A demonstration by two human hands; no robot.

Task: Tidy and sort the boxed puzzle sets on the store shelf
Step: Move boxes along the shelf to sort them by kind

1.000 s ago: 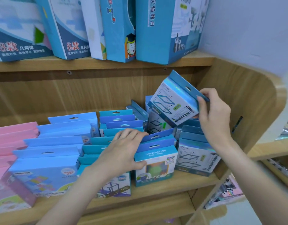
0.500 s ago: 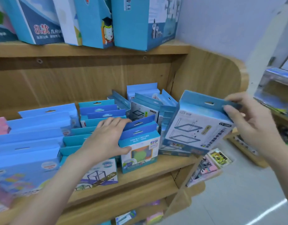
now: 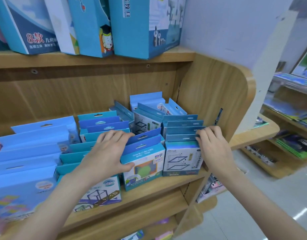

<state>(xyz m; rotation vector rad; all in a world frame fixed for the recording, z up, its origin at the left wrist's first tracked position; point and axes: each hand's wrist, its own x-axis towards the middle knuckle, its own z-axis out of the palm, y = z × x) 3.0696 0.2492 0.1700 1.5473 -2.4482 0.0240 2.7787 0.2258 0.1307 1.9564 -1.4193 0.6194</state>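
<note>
Shelf [image 3: 149, 188]: pale wood-grain board with a rounded end panel.
Boxes: glossy blue cardboard, flat, each with a slotted hang tab, standing in rows.
Left hand [image 3: 107, 151]: fingers straight over the tabs, thumb pressing the face of the green-circle box [image 3: 142, 168].
Right hand [image 3: 213, 148]: fingers curled round the right edge of the frame-print box [image 3: 181, 158], front of its row.
Hidden: rear boxes overlap; small print blurred.
Writing: red "8款" on a tall box [image 3: 35, 38] above the fingers.

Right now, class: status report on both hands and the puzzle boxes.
Left hand flat across the middle rows. Right hand gripping the front frame-puzzle box, rightmost row. Nothing blocking.
</note>
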